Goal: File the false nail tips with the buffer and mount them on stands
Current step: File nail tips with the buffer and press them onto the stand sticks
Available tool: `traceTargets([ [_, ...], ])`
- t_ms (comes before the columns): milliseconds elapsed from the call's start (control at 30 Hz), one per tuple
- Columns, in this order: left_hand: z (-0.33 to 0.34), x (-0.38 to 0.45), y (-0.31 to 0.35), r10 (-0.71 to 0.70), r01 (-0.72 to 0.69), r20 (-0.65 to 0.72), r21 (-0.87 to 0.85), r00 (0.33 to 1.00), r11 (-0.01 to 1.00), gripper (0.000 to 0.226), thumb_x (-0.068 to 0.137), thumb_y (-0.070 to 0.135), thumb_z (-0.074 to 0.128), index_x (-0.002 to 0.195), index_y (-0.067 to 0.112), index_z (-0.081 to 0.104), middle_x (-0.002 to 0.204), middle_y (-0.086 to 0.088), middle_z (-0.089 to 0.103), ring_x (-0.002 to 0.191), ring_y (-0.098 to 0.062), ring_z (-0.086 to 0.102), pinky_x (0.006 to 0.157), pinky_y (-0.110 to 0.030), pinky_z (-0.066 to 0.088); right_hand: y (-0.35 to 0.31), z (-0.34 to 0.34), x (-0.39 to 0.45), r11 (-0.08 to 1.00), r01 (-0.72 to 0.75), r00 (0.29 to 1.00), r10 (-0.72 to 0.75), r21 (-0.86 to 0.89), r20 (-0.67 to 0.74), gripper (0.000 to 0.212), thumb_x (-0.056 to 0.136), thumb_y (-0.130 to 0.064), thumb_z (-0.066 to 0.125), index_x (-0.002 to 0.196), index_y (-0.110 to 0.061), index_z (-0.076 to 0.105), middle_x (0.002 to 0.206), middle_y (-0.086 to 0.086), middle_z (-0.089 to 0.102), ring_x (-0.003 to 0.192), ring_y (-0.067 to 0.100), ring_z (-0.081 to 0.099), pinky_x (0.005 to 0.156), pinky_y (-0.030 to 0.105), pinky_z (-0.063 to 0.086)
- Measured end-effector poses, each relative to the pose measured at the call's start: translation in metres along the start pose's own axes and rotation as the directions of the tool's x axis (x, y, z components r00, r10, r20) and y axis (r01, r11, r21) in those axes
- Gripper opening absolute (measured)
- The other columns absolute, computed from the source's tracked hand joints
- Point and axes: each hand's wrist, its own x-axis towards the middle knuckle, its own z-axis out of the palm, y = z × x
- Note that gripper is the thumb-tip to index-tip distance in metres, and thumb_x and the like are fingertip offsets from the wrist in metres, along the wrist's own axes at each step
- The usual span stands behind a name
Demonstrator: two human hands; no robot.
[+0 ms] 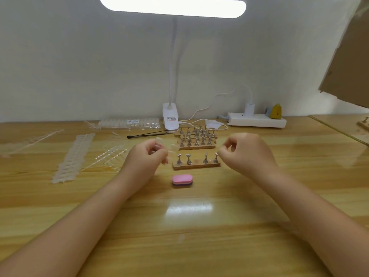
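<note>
Both hands are raised over a wooden desk. The left hand is curled, a clear strip of nail tips grasped in its fingers. The right hand is pinched at thumb and forefinger; whether a tip is held cannot be told. Between them a wooden base is seen, 4 metal stands upright on it. The pink buffer is left lying free just in front. More stands are grouped behind, by a clip lamp.

Blurred grips, cropped edges

Whatever the left hand and right hand pinch is too blurred; cardboard runs off upper right.
</note>
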Motion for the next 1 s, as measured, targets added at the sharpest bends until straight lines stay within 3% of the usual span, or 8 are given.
traceTargets([
  [67, 0.002, -0.004, 0.005, 0.064, -0.06, 0.069, -0.058, 0.996, 0.997, 0.01, 0.089, 0.008, 0.061, 0.084, 0.015, 0.067, 0.063, 0.009, 0.065, 0.061, -0.003, 0.06, 0.061, -0.017, 0.046, -0.013, 0.001, -0.005, 0.956, 0.045, 0.999, -0.045, 0.29, -0.005, 0.017, 0.083, -0.03, 0.063, 0.071, -0.02, 0.07, 0.057, -0.007, 0.061, 0.055, 0.007, 0.054, 0.052, 0.026, 0.043],
  [133, 0.004, -0.008, 0.008, 0.115, -0.105, 0.113, -0.095, 0.987, 0.99, 0.012, 0.089, 0.003, 0.06, 0.089, 0.012, 0.069, 0.064, 0.014, 0.065, 0.059, 0.0, 0.059, 0.058, -0.01, 0.045, -0.028, 0.005, -0.011, 0.836, -0.022, 0.983, -0.083, 0.548, 0.166, 0.013, 0.085, -0.033, 0.068, 0.08, -0.023, 0.073, 0.061, -0.01, 0.065, 0.054, 0.0, 0.054, 0.049, 0.015, 0.04],
  [267, 0.005, -0.01, 0.01, 0.15, -0.132, 0.119, -0.143, 0.982, 0.981, 0.017, 0.089, 0.0, 0.059, 0.09, 0.014, 0.069, 0.065, 0.015, 0.064, 0.06, 0.001, 0.058, 0.059, -0.011, 0.045, -0.041, 0.016, -0.019, 0.633, -0.188, 0.943, -0.098, 0.751, 0.319, 0.005, 0.085, -0.024, 0.071, 0.086, -0.019, 0.072, 0.054, -0.014, 0.063, 0.048, -0.005, 0.055, 0.045, 0.009, 0.038],
  [500, 0.013, -0.012, 0.012, 0.184, -0.177, 0.033, -0.157, 0.982, 0.972, 0.005, 0.087, 0.019, 0.067, 0.089, 0.016, 0.07, 0.068, 0.016, 0.066, 0.058, 0.004, 0.058, 0.055, -0.008, 0.042, -0.042, 0.018, -0.019, 0.577, -0.276, 0.929, -0.044, 0.768, 0.367, 0.01, 0.084, -0.021, 0.073, 0.078, -0.014, 0.069, 0.047, -0.014, 0.055, 0.041, -0.004, 0.045, 0.042, 0.011, 0.035],
  [700, 0.013, -0.012, 0.011, 0.267, -0.275, -0.087, -0.108, 0.96, 0.955, 0.003, 0.083, 0.018, 0.073, 0.086, 0.017, 0.072, 0.08, 0.004, 0.067, 0.067, -0.006, 0.061, 0.062, -0.027, 0.051, -0.047, 0.015, -0.019, 0.574, -0.272, 0.934, -0.035, 0.773, 0.355, 0.012, 0.083, -0.023, 0.073, 0.077, -0.013, 0.069, 0.057, -0.008, 0.058, 0.042, 0.001, 0.044, 0.042, 0.014, 0.036],
  [767, 0.012, -0.013, 0.011, 0.428, -0.419, -0.119, 0.095, 0.896, 0.903, 0.002, 0.083, 0.018, 0.073, 0.084, 0.017, 0.073, 0.083, 0.006, 0.064, 0.07, -0.012, 0.061, 0.063, -0.033, 0.051, -0.047, 0.015, -0.02, 0.56, -0.284, 0.933, -0.027, 0.778, 0.359, 0.013, 0.084, -0.021, 0.073, 0.074, -0.013, 0.068, 0.058, -0.003, 0.055, 0.042, 0.004, 0.041, 0.041, 0.015, 0.035],
  [900, 0.007, -0.012, 0.011, 0.718, -0.615, -0.027, 0.494, 0.696, 0.615, 0.005, 0.082, 0.019, 0.071, 0.081, 0.014, 0.073, 0.08, 0.003, 0.063, 0.066, -0.017, 0.059, 0.057, -0.041, 0.049, -0.047, 0.017, -0.021, 0.512, -0.333, 0.92, -0.006, 0.792, 0.391, 0.013, 0.085, -0.019, 0.071, 0.077, -0.01, 0.068, 0.052, -0.005, 0.05, 0.043, 0.009, 0.039, 0.043, 0.02, 0.034],
  [1000, 0.007, -0.012, 0.013, 0.628, -0.584, -0.002, 0.367, 0.778, 0.724, 0.006, 0.084, 0.015, 0.07, 0.08, 0.012, 0.071, 0.077, 0.003, 0.063, 0.068, -0.016, 0.06, 0.061, -0.041, 0.05, -0.046, 0.018, -0.019, 0.446, -0.36, 0.91, -0.025, 0.819, 0.414, 0.015, 0.087, -0.018, 0.069, 0.086, -0.003, 0.068, 0.049, -0.008, 0.049, 0.041, 0.007, 0.038, 0.043, 0.02, 0.033],
])
